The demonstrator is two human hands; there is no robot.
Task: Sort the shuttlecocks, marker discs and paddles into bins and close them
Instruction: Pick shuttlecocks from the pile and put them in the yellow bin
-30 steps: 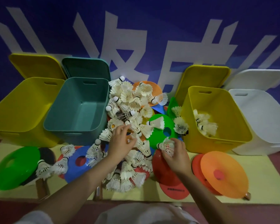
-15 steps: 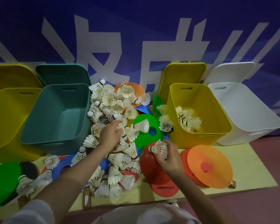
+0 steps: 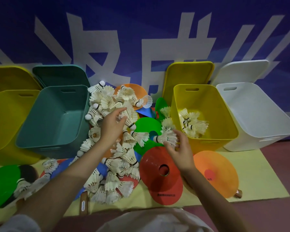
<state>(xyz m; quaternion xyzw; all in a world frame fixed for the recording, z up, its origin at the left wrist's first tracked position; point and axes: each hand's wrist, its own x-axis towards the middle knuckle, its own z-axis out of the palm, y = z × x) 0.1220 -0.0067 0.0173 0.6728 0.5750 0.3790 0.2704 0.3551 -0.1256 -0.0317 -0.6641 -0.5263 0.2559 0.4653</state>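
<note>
The four bins stood open, only the right yellow bin [image 3: 228,131] holding shuttlecocks. The main shuttlecock pile [image 3: 117,148] lay heaped over marker discs between the bins. My right hand [image 3: 179,148] gripped one shuttlecock [image 3: 166,138] beside that bin; a loose hold risked dropping it short. My left hand [image 3: 113,126], fingers relaxed and spread, touched the pile and could scatter it.
</note>
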